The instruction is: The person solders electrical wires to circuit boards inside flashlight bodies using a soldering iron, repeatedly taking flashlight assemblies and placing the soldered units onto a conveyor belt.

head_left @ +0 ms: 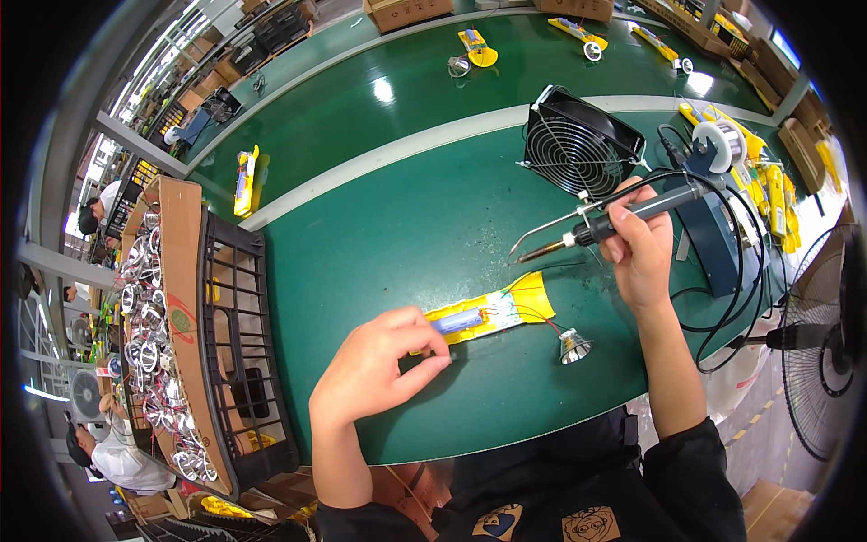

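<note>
My right hand (639, 242) grips a soldering iron (623, 217) by its dark handle. A thin metal tube is clamped alongside the iron, and both point down and left over the bench. Below the tip lies a yellow flashlight shell (533, 296) holding a blue cylindrical battery (459, 321) and a white circuit board (504, 310). Thin wires run from the board to a silver lamp reflector (573, 346), which rests on the bench at the right. With bent fingers, my left hand (388, 361) holds the shell's left end; its fingertips partly cover that end.
A black crate (237, 334) and a cardboard box of reflectors (181, 307) stand left. Behind the iron are a black fan (582, 144), a blue soldering station (718, 235) and a solder wire spool (720, 146). More yellow shells (246, 181) lie beyond the bench's pale rail.
</note>
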Action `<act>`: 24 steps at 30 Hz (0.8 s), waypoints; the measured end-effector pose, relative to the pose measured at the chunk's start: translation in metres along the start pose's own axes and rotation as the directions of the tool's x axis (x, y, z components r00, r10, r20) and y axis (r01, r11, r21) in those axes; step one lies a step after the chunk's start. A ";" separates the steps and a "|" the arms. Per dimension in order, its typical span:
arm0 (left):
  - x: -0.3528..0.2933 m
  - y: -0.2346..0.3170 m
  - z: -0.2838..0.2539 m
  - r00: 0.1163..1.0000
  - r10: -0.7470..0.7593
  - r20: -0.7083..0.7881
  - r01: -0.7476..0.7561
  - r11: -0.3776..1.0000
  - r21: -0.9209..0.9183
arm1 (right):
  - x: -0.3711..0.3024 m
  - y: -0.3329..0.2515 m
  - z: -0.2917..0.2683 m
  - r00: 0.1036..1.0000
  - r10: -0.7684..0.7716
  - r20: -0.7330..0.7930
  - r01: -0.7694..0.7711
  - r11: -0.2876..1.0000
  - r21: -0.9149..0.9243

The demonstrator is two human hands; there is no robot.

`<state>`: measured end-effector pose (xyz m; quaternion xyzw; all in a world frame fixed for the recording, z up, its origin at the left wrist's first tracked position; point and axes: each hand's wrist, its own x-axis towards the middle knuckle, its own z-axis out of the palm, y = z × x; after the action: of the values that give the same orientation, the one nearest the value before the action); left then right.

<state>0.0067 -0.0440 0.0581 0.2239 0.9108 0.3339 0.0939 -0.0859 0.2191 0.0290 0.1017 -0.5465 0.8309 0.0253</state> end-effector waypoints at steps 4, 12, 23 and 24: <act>0.005 -0.005 0.016 0.982 -0.048 -0.183 0.010 0.979 -0.202 | -0.002 -0.001 0.001 0.998 -0.046 -0.046 0.045 0.999 -0.010; 0.017 0.001 0.037 0.902 -0.215 -0.374 0.054 0.916 -0.397 | -0.002 0.001 0.001 0.995 -0.071 -0.063 0.070 0.997 -0.012; 0.023 -0.002 0.055 0.857 -0.038 -0.514 -0.063 0.982 -0.178 | 0.001 -0.002 -0.002 0.998 -0.047 -0.033 0.047 0.999 -0.020; 0.022 -0.002 0.055 0.857 -0.039 -0.514 -0.062 0.982 -0.178 | 0.000 -0.003 -0.003 1.000 -0.018 -0.003 0.018 0.998 -0.066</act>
<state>0.0040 -0.0036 0.0150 0.1220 0.8655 0.4669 -0.1342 -0.0862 0.2234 0.0304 0.1041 -0.5727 0.8123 0.0372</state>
